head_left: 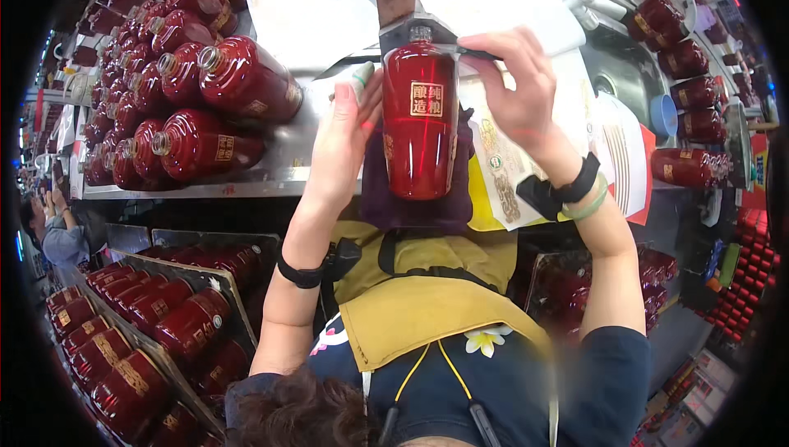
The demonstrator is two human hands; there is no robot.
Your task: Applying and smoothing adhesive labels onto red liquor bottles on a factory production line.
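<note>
Seen from above, looking down past a yellow apron (427,315) and two bare forearms. Nearest the body, trays of red bottles (148,315) stacked low on the left side. Farther out, a red ceramic bottle (420,118) lying on a purple cloth (411,200) at the edge of a metal workbench (279,159), neck pointing away, gold square label facing up. Left hand (345,139) just beside the bottle's left flank, fingers straight and pressed together, palm against the side of the bottle. Right hand (514,85) beyond the bottle's right shoulder, fingers curled and pinching a thin dark tool (468,54) laid across the bottle's neck. Printed paper sheets (509,168) under the right wrist. Farther left, a heap of matching red bottles (189,94) lying on their sides on the bench. Farthest right, more red bottles (686,85) beside a steel sink (616,69).
</note>
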